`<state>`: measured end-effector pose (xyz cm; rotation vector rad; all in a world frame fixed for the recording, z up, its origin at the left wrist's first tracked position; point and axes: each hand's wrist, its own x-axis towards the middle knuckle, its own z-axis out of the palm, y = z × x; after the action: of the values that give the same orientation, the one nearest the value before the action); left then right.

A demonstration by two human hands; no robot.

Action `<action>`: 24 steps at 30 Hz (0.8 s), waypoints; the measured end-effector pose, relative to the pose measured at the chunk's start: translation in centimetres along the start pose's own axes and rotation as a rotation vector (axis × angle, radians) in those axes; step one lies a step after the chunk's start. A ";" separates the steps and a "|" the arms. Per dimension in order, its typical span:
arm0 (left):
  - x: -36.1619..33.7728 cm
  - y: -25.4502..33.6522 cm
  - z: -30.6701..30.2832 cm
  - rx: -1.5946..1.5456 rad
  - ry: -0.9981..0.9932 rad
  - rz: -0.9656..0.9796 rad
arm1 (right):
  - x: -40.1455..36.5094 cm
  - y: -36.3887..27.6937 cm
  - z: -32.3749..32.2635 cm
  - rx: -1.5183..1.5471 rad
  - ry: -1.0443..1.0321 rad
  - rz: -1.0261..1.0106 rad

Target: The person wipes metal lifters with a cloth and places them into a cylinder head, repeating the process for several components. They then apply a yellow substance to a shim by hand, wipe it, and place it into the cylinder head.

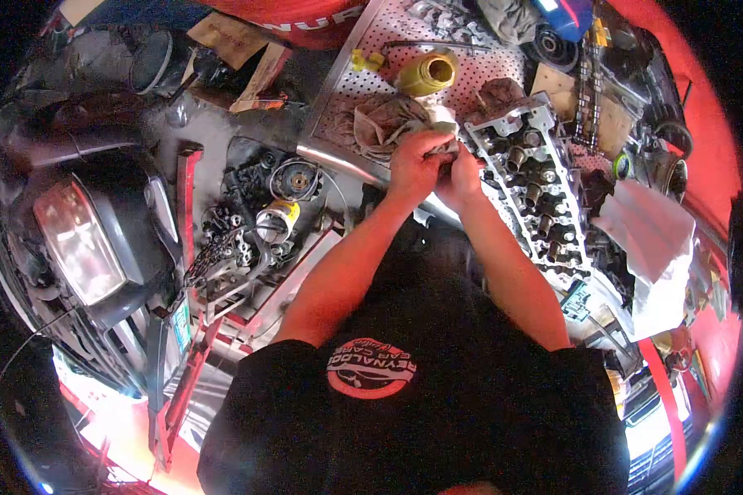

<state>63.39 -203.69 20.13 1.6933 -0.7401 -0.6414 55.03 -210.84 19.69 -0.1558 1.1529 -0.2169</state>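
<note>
My left hand (421,161) and my right hand (464,175) meet over the near edge of the perforated metal bench (347,87). Both have their fingers closed around something small that I cannot make out. Just beyond the fingertips is a white object (440,113), partly hidden by my hands. A crumpled brown rag (371,128) lies to the left of them. Behind stands an open yellow plastic bottle (425,76), its mouth tilted toward the right. Close to the right hand, an engine cylinder head (532,194) lies with its valve gear bores facing up.
Camshafts (588,95) rest on cardboard at the back right. White paper (648,239) hangs at the right. To the left are a car headlight (78,239), a red metal stand (188,198) and loose engine parts with a pulley (295,180). A cardboard box (235,49) sits farther back.
</note>
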 end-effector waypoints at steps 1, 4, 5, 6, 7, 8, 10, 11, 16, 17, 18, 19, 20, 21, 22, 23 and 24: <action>0.1 -0.1 0.3 0.085 0.029 0.038 | -0.8 -0.1 1.0 0.001 -0.005 -0.013; 1.0 -0.2 1.0 -0.043 0.136 -0.297 | -0.5 0.7 0.6 0.008 -0.092 -0.081; 1.8 -0.6 0.8 -0.192 0.149 -0.379 | 0.6 0.8 0.0 0.034 -0.156 -0.109; 2.1 -1.2 0.4 -0.340 0.157 -0.467 | 0.4 0.6 0.2 0.054 -0.117 -0.114; 2.5 -0.2 -0.5 -0.488 0.163 -0.555 | -0.6 0.2 0.2 -0.533 -0.154 -0.409; 2.5 1.1 -1.1 -0.765 0.281 -0.728 | -1.6 -0.3 0.3 -1.088 -0.020 -0.740; 2.6 1.2 -3.0 -1.007 0.234 -0.710 | -2.1 -1.8 1.0 -0.415 0.002 -0.309; 2.4 1.3 -3.7 -1.128 0.207 -0.706 | -2.1 -2.1 0.6 -0.646 -0.022 -0.431; 2.1 5.3 -3.6 -0.304 -0.294 -0.428 | -1.9 -2.5 -1.3 -1.184 -0.134 -0.922; 2.2 5.1 -3.1 -0.276 -0.297 -0.397 | -1.7 -2.7 -1.4 -1.242 -0.090 -0.953; 2.1 4.8 -2.3 -0.252 -0.300 -0.376 | -2.2 -2.9 -1.0 -1.307 -0.044 -0.972; 1.9 4.3 -1.6 -0.227 -0.303 -0.357 | -2.8 -2.9 -0.6 -1.370 0.001 -0.988; 1.8 3.0 -0.7 -0.238 -0.254 -0.302 | -3.1 -2.8 0.1 -1.309 -0.012 -1.121; 2.2 2.7 -0.3 -0.231 -0.212 -0.274 | -2.9 -3.0 0.2 -1.307 -0.009 -1.120; 2.2 2.6 0.0 -0.222 -0.176 -0.252 | -2.7 -3.1 0.2 -1.303 -0.002 -1.113; 1.9 2.4 0.2 -0.213 -0.137 -0.237 | -2.6 -3.0 0.0 -1.301 0.002 -1.097; 1.9 2.4 0.3 -0.170 -0.087 -0.187 | -2.5 -3.1 0.1 -1.314 -0.009 -1.135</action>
<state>64.00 -205.74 22.31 1.5960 -0.5746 -0.8885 53.83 -213.19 22.66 -1.9781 0.9172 -0.4115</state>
